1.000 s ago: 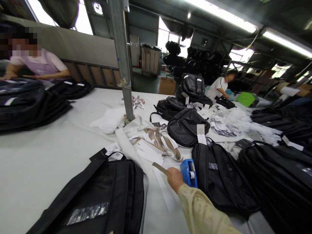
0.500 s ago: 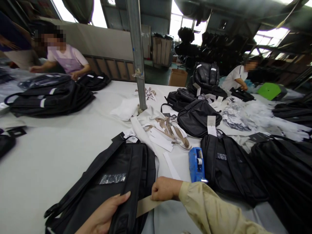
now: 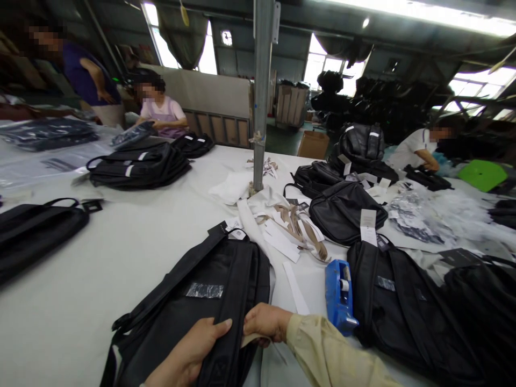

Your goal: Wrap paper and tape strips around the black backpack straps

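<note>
A black backpack (image 3: 177,317) lies straps-up on the white table, a strip of clear film (image 3: 205,291) on its back panel. My left hand (image 3: 201,344) grips the right shoulder strap (image 3: 233,301), thumb on top and fingers tucked beneath it. Beside that strap, my right hand (image 3: 264,322) is closed on a beige strip (image 3: 253,338), which bends under the fingers at the strap's edge. A blue tape dispenser (image 3: 338,295) stands right of my right hand.
More black backpacks lie to the right (image 3: 407,306) and left (image 3: 40,231). Paper and beige strips (image 3: 298,226) are heaped near a metal post (image 3: 262,97). Several people are at the far side, one in a lilac apron (image 3: 166,115).
My right hand has moved left against the strap, and less of the beige strip shows, now bent. The view has turned left, showing more of the left backpack.
</note>
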A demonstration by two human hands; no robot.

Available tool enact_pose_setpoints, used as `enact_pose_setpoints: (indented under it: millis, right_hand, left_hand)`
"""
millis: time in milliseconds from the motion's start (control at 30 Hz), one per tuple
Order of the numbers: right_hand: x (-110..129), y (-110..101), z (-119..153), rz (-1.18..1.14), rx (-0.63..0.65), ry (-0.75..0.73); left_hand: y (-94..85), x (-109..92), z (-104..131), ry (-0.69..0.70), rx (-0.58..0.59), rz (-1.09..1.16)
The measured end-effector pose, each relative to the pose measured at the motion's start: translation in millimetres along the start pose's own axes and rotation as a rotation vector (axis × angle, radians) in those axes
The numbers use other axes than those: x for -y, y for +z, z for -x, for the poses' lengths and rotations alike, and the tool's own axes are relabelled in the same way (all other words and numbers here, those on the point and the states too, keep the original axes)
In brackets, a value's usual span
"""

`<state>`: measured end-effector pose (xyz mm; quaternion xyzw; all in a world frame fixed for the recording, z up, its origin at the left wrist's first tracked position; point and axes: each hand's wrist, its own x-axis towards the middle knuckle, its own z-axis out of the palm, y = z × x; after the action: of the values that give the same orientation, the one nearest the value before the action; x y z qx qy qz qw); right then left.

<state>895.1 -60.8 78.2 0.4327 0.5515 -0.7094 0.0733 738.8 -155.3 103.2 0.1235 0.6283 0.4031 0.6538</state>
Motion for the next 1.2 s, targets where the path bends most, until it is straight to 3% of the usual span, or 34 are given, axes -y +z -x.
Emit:
enact_pose_setpoints:
  millis: [67,167,300,500,700,867,967,1067,1133,1200]
  right_hand:
    - [-5.5,2.7,-1.7,-0.140,0.020,0.005]
    - [-9.2,11.5,-9.3,-0.191,-0.049,-0.067]
    - [-11.4,21.7,-16.6,-0.254,-0.097,-0.162]
    - [-11.1,16.2,-13.0,-0.432,-0.041,-0.197]
    - [-13.8,21.6,-19.3,-0.808,0.073,-0.178]
    - [-17.2,34.0,-27.7,-0.779,-0.141,-0.272]
    - [-17.1,35.8,-27.7,-0.824,-0.140,-0.339]
    - [-13.5,34.3,-25.1,-0.819,-0.107,-0.391]
    - [-9.6,32.8,-23.7,-0.781,-0.093,-0.410]
    - [-5.5,29.6,-22.5,-0.735,-0.088,-0.427]
  left_hand:
    - [-3.3,6.1,-6.7,0.016,-0.008,0.001]
    - [1.0,8.6,-10.7,0.063,0.012,0.016]
    - [11.9,6.0,-0.9,0.140,-0.005,-0.093]
    - [8.9,6.1,9.6,0.382,-0.245,-0.392]
    - [7.0,12.6,0.9,0.380,-0.276,-0.444]
    - [7.1,31.6,-5.5,0.432,-0.375,-0.518]
    - [5.3,40.5,-0.7,0.434,-0.430,-0.507]
    - [3.0,43.6,7.4,0.333,-0.526,-0.421]
    - [2.1,42.9,10.7,0.265,-0.469,-0.270]
    - [1.7,40.8,11.2,0.200,-0.295,-0.104]
